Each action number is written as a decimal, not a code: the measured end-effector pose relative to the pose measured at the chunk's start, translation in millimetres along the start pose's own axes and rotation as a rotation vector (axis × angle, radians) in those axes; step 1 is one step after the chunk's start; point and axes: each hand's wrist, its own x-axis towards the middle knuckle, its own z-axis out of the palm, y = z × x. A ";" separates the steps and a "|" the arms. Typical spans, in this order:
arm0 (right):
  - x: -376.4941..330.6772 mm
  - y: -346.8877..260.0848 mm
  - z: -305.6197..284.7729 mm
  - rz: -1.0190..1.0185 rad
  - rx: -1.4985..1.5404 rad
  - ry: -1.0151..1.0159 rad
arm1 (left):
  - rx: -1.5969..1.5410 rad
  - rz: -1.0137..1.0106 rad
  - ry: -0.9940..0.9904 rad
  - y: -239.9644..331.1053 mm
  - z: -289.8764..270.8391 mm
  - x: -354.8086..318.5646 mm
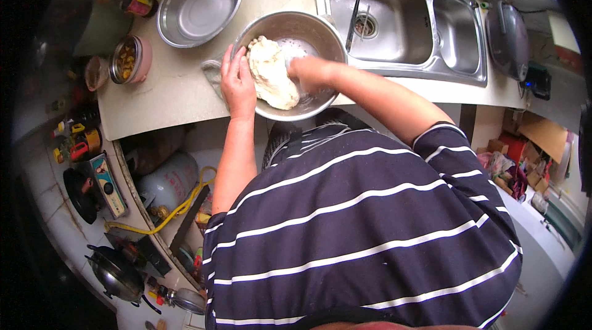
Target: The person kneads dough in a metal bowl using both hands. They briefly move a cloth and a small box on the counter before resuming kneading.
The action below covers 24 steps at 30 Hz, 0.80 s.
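Head view: both hands [239, 83] on dough [271, 74]

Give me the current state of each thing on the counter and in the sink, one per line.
dough: one lump, inside the steel bowl
left hand: flat on the bowl's rim, touching the dough
right hand: inside the bowl, pressed against the dough
empty bowl: upright, nothing in it
pink container: open, yellow food inside
sink: chopsticks lying by the drain
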 end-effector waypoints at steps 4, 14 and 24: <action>-18.1 -7.7 15.6 -0.040 0.049 -0.260 | -0.003 -0.004 0.004 -0.1 0.3 -0.9; 24.9 27.1 -14.7 0.086 -0.175 0.082 | -0.105 0.045 0.023 -8.7 0.5 -0.6; -17.3 0.5 -5.3 0.132 -0.122 -0.132 | -0.045 0.046 0.045 -7.5 0.7 -2.7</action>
